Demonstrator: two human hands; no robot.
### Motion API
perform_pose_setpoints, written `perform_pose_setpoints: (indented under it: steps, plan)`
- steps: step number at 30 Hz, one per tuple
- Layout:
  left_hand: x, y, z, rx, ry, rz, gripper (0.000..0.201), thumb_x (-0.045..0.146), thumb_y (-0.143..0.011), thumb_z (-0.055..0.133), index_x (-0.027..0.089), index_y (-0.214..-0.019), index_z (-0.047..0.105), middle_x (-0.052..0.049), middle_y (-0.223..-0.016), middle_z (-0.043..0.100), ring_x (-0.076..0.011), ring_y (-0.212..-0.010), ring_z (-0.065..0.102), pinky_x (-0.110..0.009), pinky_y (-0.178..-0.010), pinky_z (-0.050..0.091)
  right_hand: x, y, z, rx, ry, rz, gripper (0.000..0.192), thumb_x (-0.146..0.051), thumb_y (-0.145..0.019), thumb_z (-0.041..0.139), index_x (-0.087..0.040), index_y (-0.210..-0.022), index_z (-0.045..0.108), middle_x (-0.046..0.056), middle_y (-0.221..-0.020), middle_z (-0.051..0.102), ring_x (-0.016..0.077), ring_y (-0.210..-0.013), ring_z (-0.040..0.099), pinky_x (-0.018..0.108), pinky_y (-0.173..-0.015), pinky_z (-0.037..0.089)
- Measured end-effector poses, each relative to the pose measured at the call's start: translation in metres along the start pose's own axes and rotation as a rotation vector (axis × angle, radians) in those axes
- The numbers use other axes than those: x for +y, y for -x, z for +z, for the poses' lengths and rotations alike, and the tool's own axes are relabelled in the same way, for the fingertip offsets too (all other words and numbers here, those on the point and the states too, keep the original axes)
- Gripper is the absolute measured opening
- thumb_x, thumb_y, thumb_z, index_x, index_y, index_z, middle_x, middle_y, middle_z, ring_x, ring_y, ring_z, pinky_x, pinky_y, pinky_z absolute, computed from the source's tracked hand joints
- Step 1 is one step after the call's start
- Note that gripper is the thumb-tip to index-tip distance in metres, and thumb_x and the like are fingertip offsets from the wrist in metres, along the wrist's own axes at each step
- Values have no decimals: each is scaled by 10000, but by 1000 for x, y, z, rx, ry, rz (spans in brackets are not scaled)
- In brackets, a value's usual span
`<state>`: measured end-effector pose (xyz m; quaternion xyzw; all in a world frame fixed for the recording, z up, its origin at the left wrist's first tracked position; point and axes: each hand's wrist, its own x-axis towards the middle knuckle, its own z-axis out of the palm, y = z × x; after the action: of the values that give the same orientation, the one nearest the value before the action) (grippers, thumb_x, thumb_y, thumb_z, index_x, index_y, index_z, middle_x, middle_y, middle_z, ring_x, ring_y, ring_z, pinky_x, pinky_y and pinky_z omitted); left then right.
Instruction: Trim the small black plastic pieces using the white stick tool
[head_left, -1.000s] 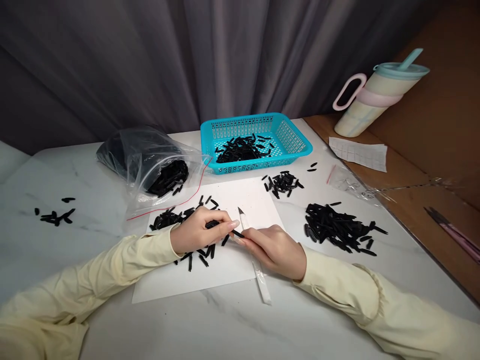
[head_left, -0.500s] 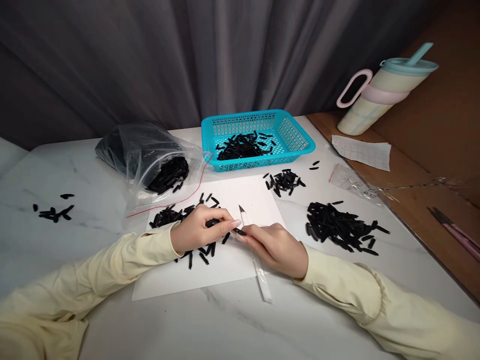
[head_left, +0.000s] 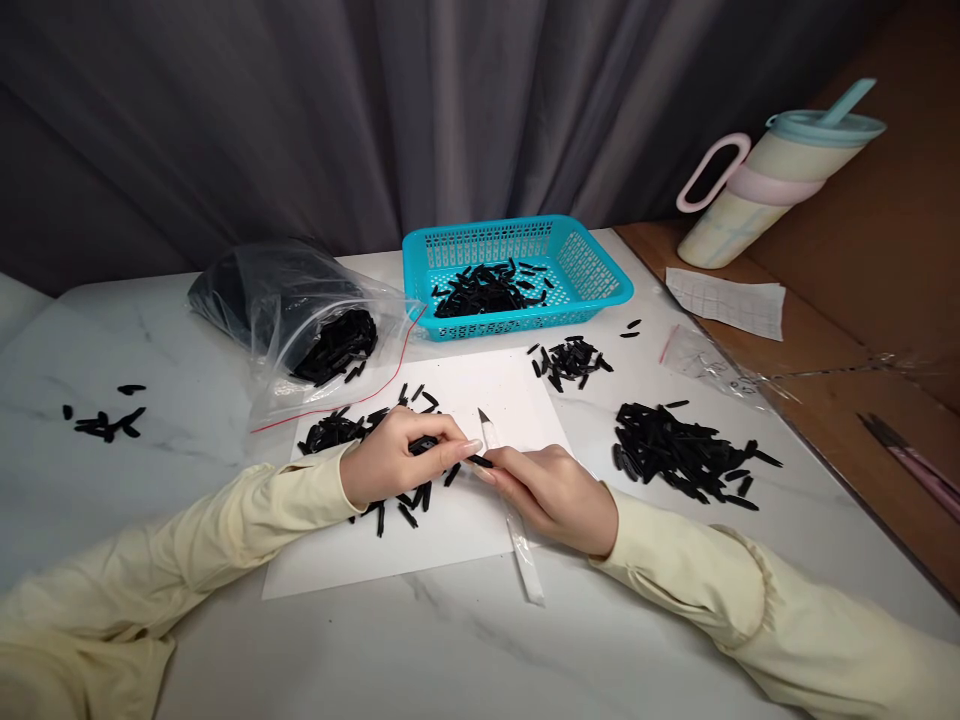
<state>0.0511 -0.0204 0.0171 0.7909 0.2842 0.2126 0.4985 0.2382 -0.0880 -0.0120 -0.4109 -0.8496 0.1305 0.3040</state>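
Between my two hands is a small, slim black strip (head_left: 481, 461), pinched at both ends above a white sheet of paper (head_left: 330, 575). My left hand (head_left: 401, 455) grips its left end with thumb and finger, and more black pieces (head_left: 424, 445) show tucked in its curled fingers. The right end sits between the thumb and fingers of my right hand (head_left: 559, 497). Under the right hand lies a craft knife (head_left: 527, 570) with a white wrapped handle, its dark blade pointing away from me. Loose black strips (head_left: 330, 432) are scattered on the paper around my left hand.
A clear zip bag (head_left: 289, 310) of black strips lies open at back left. Behind the paper stands a blue basket (head_left: 517, 325) holding more. Piles (head_left: 675, 455) lie at right, a few strips (head_left: 109, 427) at left. Tumbler (head_left: 757, 205), tweezers (head_left: 911, 460) and small plastic bag (head_left: 705, 360) are far right.
Both hands keep the same pinch on the black strip with barely any movement. The whole view has shifted very slightly.
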Motion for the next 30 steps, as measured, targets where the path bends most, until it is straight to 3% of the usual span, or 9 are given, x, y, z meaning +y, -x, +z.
perform_pose_setpoints:
  steps: [16,24,30]
  plan:
    - [0,0,0,16,-20,38,191,211,-816,540,123,-652,582,61,-449,440,-45,-409,343,-172,-413,304,0,-1,0,7,6,-2,336,-302,-984,259,-148,-853,528,-47,-490,468,98,-408,403,213,-435,294]
    - [-3,2,2,-19,91,7,303,279,-888,424,129,-643,522,62,-440,403,-53,-402,354,-190,-437,342,0,0,1,13,5,5,302,-298,-982,278,-157,-866,519,-45,-498,487,100,-410,427,213,-438,307]
    - [-1,0,1,-23,21,-28,261,279,-861,470,132,-661,549,62,-435,410,-55,-405,357,-186,-428,332,0,0,1,13,-11,48,301,-305,-983,263,-164,-877,507,-51,-483,452,102,-398,398,210,-428,296]
